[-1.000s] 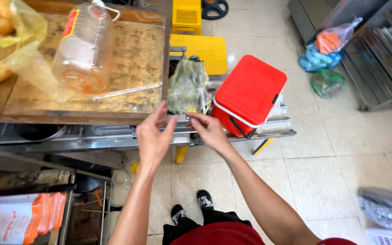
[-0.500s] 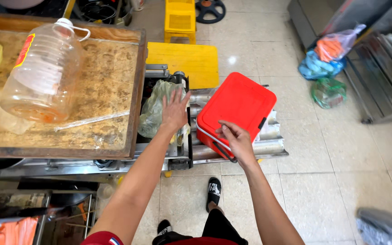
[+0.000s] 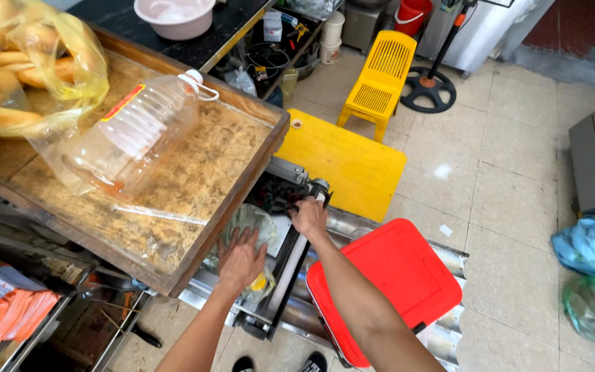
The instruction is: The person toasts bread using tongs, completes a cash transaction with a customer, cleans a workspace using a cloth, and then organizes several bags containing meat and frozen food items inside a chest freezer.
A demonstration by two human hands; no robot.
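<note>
The red lid (image 3: 387, 289) hides the container beneath; bread bag (image 3: 29, 62) cropped.

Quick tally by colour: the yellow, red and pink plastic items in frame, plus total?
Yellow: 2, a chair and a flat board.
Red: 2, a square lid below the right hand and a bucket.
Pink: 1, a basin.
Total: 5.
The left hand rests on a clear bag, not counted.

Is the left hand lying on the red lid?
No, the left hand lies flat on the clear plastic bag beside the wooden tray, apart from the red lid.
</note>
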